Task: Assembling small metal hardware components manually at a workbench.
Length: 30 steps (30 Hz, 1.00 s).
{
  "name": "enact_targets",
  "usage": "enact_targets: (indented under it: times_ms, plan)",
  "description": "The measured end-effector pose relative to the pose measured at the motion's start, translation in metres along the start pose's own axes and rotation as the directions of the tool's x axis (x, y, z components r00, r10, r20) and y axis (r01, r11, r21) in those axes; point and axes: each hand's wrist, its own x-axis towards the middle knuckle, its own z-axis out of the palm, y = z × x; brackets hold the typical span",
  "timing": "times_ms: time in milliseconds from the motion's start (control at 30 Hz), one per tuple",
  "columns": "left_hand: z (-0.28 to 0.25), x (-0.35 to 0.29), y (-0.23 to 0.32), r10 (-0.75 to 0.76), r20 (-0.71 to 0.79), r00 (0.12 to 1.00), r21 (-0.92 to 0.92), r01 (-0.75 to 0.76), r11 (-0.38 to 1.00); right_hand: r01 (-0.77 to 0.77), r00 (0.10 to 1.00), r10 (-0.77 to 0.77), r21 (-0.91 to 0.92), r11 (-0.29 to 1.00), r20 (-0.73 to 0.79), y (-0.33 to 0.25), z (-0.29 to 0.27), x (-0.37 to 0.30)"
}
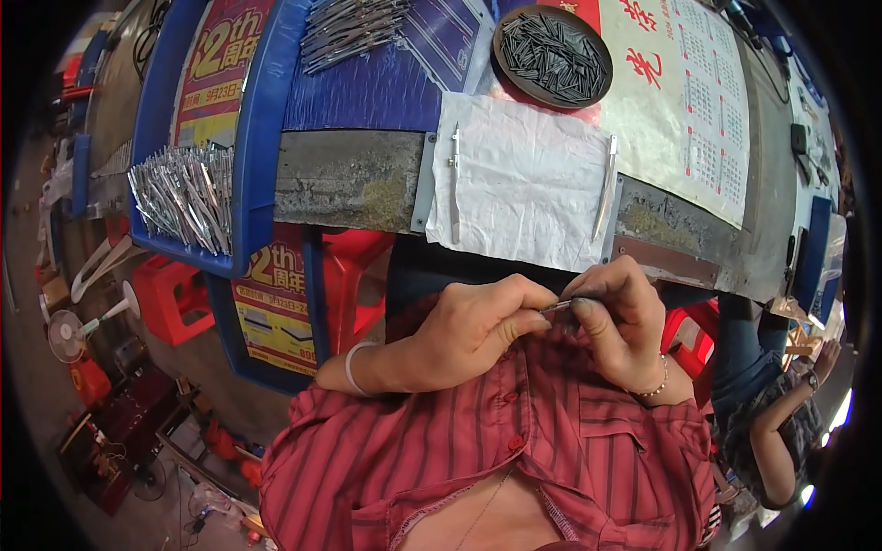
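Note:
My left hand [482,332] and my right hand [625,321] meet close to my body, just below the bench edge. Thumb and forefinger of the left pinch a slim silver metal rod [557,306]. Its other end runs into the fingertips of the right, which are also closed on it; most of the rod is hidden by fingers. In front of them a white cloth [524,174] lies over the bench edge. Two thin silver metal pieces rest on it: a narrow rod with a small side clip [455,188] on the left, and a slender tapered one [605,188] on the right.
Beyond the cloth stands a round brown dish [501,69] full of short dark rods. A blue tray [260,156] at left holds many silver strips [188,197]; more silver pieces [354,32] lie on a blue sheet. Red stools [175,298] are below; another person [776,427] sits at right.

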Motion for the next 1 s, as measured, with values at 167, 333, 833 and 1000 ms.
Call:
enact_targets:
  times_ms: [167,333,833,1000]
  plan:
    - [0.004,0.010,0.004,0.371,-0.101,0.923,0.392,-0.306,0.867,-0.060,0.995,0.081,0.329,0.943,-0.052,0.000,-0.006,0.001]
    - [0.005,0.008,0.003,0.485,-0.066,0.872,0.635,-0.338,0.695,-0.009,0.995,0.036,0.269,0.963,-0.097,0.010,-0.007,-0.001]
    - [0.010,0.010,-0.004,0.533,0.048,0.845,0.760,-0.377,0.530,-0.038,0.993,0.036,-0.017,0.999,-0.110,0.022,-0.003,-0.004]
    - [0.010,0.011,-0.004,0.531,0.054,0.846,0.784,-0.365,0.502,-0.037,0.993,0.039,0.021,0.999,-0.110,0.022,-0.002,0.000]
